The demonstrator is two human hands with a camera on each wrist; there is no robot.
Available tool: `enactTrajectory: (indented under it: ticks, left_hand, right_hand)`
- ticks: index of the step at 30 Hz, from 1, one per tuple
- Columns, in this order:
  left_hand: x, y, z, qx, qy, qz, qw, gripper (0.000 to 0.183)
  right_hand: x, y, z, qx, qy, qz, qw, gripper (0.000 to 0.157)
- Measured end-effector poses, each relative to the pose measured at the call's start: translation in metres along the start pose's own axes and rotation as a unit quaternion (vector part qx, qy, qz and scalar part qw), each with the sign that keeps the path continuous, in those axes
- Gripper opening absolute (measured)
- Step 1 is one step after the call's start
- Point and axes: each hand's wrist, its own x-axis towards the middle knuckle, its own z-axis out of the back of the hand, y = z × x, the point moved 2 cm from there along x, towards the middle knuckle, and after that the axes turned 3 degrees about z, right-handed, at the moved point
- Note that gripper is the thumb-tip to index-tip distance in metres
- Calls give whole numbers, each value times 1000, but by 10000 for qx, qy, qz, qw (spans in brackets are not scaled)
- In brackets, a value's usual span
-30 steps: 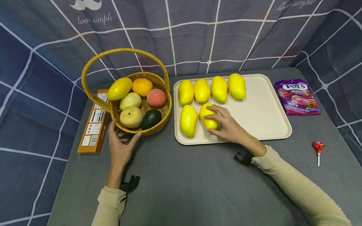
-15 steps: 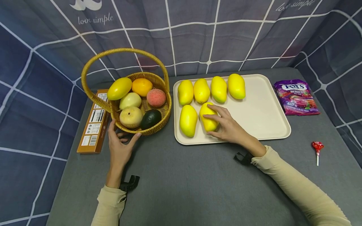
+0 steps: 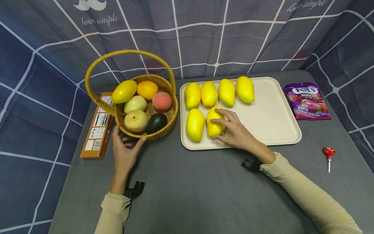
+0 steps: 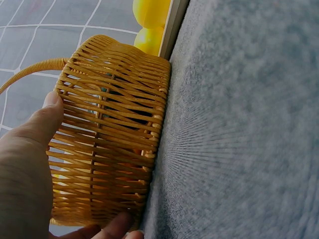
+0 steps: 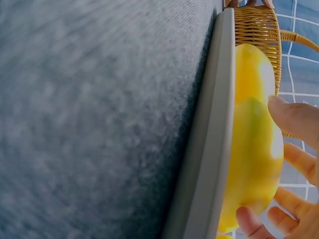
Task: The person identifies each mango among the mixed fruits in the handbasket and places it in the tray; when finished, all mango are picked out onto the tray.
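My right hand [image 3: 238, 131] holds a yellow mango [image 3: 211, 125] lying in the near row of the cream tray [image 3: 271, 113]. In the right wrist view the thumb and fingers spread over the upper side of that mango [image 5: 254, 159]. Another mango [image 3: 195, 125] lies just left of it, and several more form a row behind. My left hand [image 3: 125, 152] holds the near left side of a wicker basket [image 3: 168, 126]. In the left wrist view its thumb lies at the rim of the basket [image 4: 109, 134], and its fingertips reach the lower wall.
Inside the basket are a dark green avocado [image 3: 156, 123], a reddish peach [image 3: 162, 101] and several yellowish fruits. A brown box [image 3: 97, 133] lies left of the basket. Right of the tray are a purple candy bag [image 3: 306, 101] and a red lollipop [image 3: 329, 151].
The mango in my right hand has turned slightly, its near end swinging left, so it lies straighter beside its neighbour. My left hand and the basket stay in place.
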Motion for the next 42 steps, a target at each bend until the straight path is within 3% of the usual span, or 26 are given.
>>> enactTrajectory:
  ticks: [15,28,42]
  left_hand:
    - [1,0,-1,6,3,36,10000,102]
    - [0,3,1,28,-35,73,10000,102]
    - [1,-1,0,59,-18,-3,10000,102]
  right_hand:
    - [31,32,5,192,-587,520,9967,59]
    - [80,55,-8,597,-283,636,9958,57]
    - [123,69,-23,719,343,666,9946,61]
